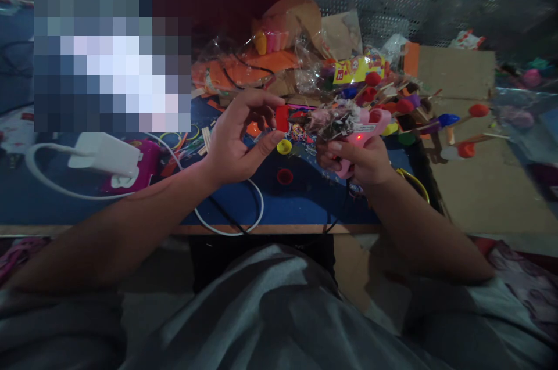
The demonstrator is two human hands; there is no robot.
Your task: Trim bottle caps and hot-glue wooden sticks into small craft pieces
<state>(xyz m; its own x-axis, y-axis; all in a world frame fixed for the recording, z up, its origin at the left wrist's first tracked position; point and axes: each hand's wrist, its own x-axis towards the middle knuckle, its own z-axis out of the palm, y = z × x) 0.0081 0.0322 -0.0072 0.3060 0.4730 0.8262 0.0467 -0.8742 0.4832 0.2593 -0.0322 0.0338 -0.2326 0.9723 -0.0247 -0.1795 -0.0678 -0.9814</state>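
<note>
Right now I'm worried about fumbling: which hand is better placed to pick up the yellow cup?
Left hand, I'd say: its fingers are beside the yellow cup, pinching only a red piece it may need to set down. The right hand is farther off, gripping the pink glue gun.

Desk (288, 210): its front edge lay before the person.
Adapter (104, 152): sat plugged into a socket block (150, 161), on the desk's left part.
Cable (263, 205): curved near the middle of the front edge.
Nearer cup (285, 176): lay mid-desk, before the farther cup (284, 146).
Glue gun (360, 137): was in the right hand (364, 158), above the desk.
Packet (360, 69): lay behind the glue gun.
Cardboard (475, 178): lay beyond the desk's right edge.
</note>
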